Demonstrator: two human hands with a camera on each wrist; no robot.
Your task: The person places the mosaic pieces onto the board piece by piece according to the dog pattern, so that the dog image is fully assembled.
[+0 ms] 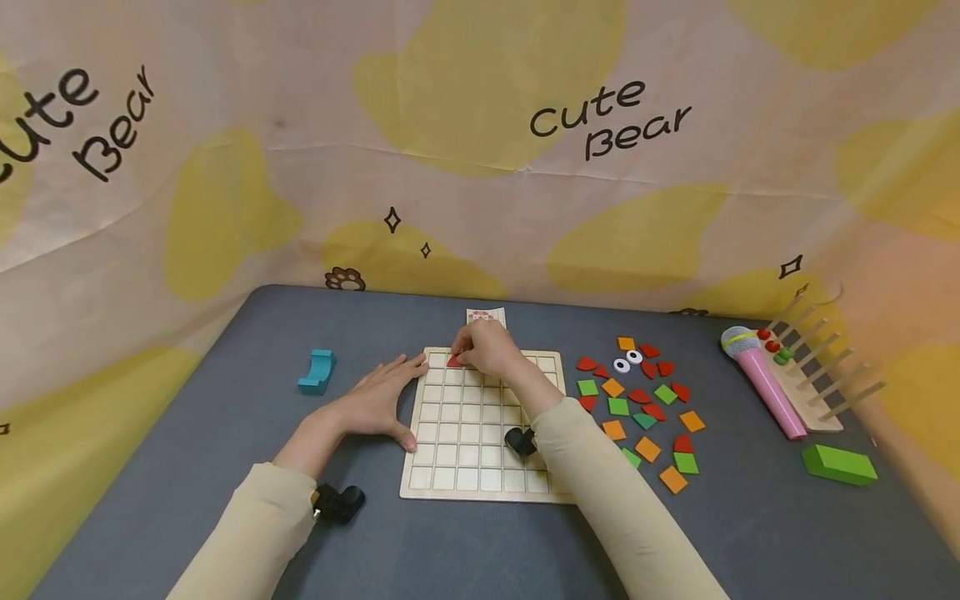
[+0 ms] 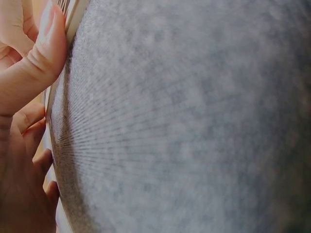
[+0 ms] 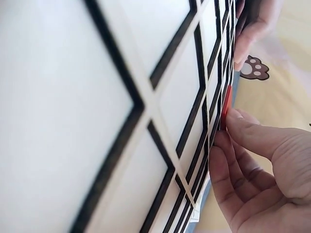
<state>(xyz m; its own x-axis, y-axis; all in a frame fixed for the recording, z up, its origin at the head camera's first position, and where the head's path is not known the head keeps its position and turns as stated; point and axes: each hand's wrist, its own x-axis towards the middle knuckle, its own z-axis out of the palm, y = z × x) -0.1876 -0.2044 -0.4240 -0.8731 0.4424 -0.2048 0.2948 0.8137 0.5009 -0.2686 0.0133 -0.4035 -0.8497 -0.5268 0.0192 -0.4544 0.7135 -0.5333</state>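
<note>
A wooden grid board [image 1: 468, 433] with square white cells lies on the dark table. My left hand [image 1: 378, 400] rests along its left edge with fingers and thumb spread; the left wrist view shows the thumb [image 2: 46, 53] at the board's rim. Over the far-left part of the grid, my right hand [image 1: 486, 348] pinches a small red piece [image 1: 454, 361] with a curved edge. In the right wrist view the thumb presses against this red piece [image 3: 226, 107], low at the cells. A printed card [image 1: 487, 314] sits just behind the board, partly hidden by the right hand.
Red, green and orange flat pieces [image 1: 647, 450] lie scattered right of the board, with two white rings [image 1: 621, 366] among them. Farther right are a pink toy microphone [image 1: 772, 392], a pegged wooden stand [image 1: 821, 408] and a green block [image 1: 838, 464]. A teal curved block [image 1: 317, 372] stands left.
</note>
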